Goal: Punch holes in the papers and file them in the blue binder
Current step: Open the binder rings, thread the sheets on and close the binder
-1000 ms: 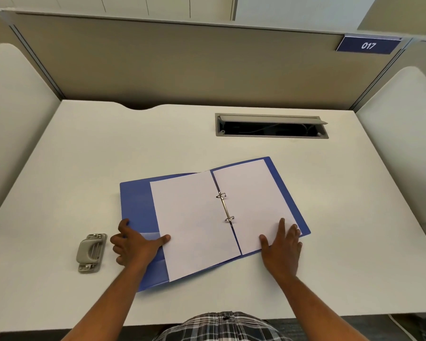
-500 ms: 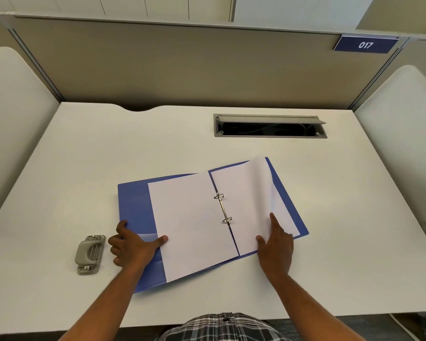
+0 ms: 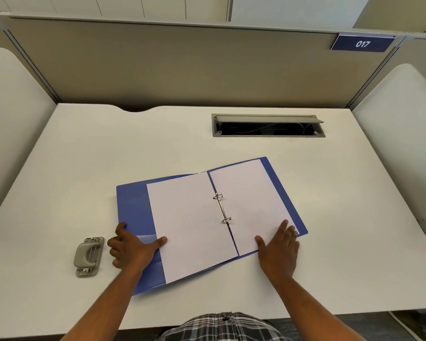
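Right hand lies flat, fingers straight and together, palm down on the near right corner of the right-hand paper, fingertips reaching the sheet's outer edge over the blue cover. Left hand sits at the near left of the blue binder — thumb stretched out onto the edge of the left-hand paper, index finger resting on the blue cover, the other fingers loosely curled off the binder's edge on the table; it grips nothing that I can see.

Binder lies open and flat mid-table, turned a little counterclockwise, one white sheet on each side of the metal rings. Both sheets sit on the two rings, which look closed. Clear pocket visible on the inside left cover, partly under the left hand.

Grey hole punch lies on the table just left of the left hand — apart from it, not touching the binder.

Further back: open cable tray set in the table, beige partition with a blue "017" plate.
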A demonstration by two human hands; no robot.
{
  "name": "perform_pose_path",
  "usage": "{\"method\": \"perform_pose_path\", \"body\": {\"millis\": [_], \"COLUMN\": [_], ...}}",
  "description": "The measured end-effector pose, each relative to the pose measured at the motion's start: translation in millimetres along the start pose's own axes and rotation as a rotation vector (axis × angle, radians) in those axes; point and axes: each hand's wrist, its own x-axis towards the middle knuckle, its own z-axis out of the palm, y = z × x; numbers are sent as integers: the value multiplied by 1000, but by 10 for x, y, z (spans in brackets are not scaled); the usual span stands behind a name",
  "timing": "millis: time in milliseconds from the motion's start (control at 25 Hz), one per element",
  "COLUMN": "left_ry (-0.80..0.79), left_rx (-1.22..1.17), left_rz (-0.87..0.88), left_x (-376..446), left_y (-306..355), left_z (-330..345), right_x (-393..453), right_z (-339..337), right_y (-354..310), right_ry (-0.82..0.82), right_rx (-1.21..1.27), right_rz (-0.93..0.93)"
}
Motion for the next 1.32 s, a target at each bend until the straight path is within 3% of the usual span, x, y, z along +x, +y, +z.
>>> {"method": "perform_pose_path", "body": {"millis": [320,560,680,1120,1320], "left_ry": [-2,-6,-5,-11,-9], "left_rx": [8,-1,1,8,10], "left_rz": [9,7,11,2,-3], "left_x": [14,3,-5,-8,-7], "left_y": [-24,-25,-13,-3,17], "left_z": [14,9,-1,-5,-8], "right_x": [-9,205,386,643,615], "right_z": [-81,-217,-303,-358,-528], "right_y": [-99,31,181,213,153], "right_ry": [3,66,56,-99,66], "right_rx": [-114,-157,-85,151,380], "right_rz": [-52,63,134,131,261]}}
